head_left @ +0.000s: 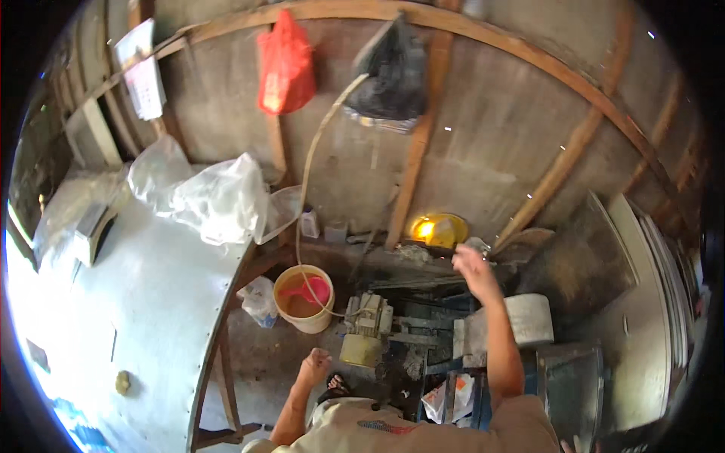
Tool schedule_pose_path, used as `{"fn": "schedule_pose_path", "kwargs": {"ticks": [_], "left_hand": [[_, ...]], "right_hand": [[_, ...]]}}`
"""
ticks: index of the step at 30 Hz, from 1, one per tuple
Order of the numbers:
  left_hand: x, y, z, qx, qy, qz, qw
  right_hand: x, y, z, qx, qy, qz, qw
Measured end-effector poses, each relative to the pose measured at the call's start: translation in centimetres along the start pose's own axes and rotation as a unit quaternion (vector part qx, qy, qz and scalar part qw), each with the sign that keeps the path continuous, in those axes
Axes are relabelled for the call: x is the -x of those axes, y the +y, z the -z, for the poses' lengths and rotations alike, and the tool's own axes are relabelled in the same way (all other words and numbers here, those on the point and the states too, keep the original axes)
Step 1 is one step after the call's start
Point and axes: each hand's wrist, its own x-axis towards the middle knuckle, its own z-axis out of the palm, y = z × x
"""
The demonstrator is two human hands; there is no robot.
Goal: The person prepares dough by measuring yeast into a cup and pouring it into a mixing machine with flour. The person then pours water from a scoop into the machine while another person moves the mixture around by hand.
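Observation:
My right hand (477, 273) is stretched forward with its fingers partly extended, and nothing shows in it. Just beyond the fingertips, a yellow hard hat-like dome (439, 229) sits against the wall; I cannot tell whether the hand touches anything there. Low in front of my body, my left hand (314, 368) is loosely curled with nothing visible in it. Nearest to it is a motor-like machine (368, 317) with a yellowish round end. A pale cable or hose (308, 170) rises from this machine toward the wall beam. Beside the machine stands a bucket (311, 325) holding a pink dipper (316, 290).
On the left is a metal-topped table (162, 302) with clear plastic bags (223, 200). A red bag (287, 72) and a black bag (389, 75) hang from the wooden beam. A whitish block-like housing (521, 321) stands below my right forearm. Several panels (642, 302) lean at the right.

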Motion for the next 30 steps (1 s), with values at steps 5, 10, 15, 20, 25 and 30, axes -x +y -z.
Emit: {"fn": "schedule_pose_path", "kwargs": {"ticks": [5,10,15,20,25,30], "left_hand": [[-3.4,1.1,7.3,-0.007,0.097,0.005,0.995],[-4.3,1.8,11.5,0.049,0.177,0.042,0.982],[-0.2,-9.3,9.6,0.145,0.259,0.159,0.942],[7.7,-18.0,5.5,0.198,0.204,0.298,0.911],[5.6,-19.2,9.2,0.229,0.219,0.397,0.861],[-3.4,-19.7,18.6,0.223,0.207,0.351,0.886]], "right_hand": [[-11.9,-15.0,-5.7,-0.077,-0.072,0.146,0.984],[-24.3,-23.4,-13.7,-0.026,-0.131,0.330,0.934],[-38.9,-29.2,-19.8,0.075,-0.066,0.416,0.904],[-53.2,-32.4,-22.6,-0.015,-0.006,0.396,0.918],[-53.7,-37.7,-26.2,0.058,0.016,0.246,0.967],[-55.7,-39.6,-27.7,0.051,0.087,0.192,0.976]]}}
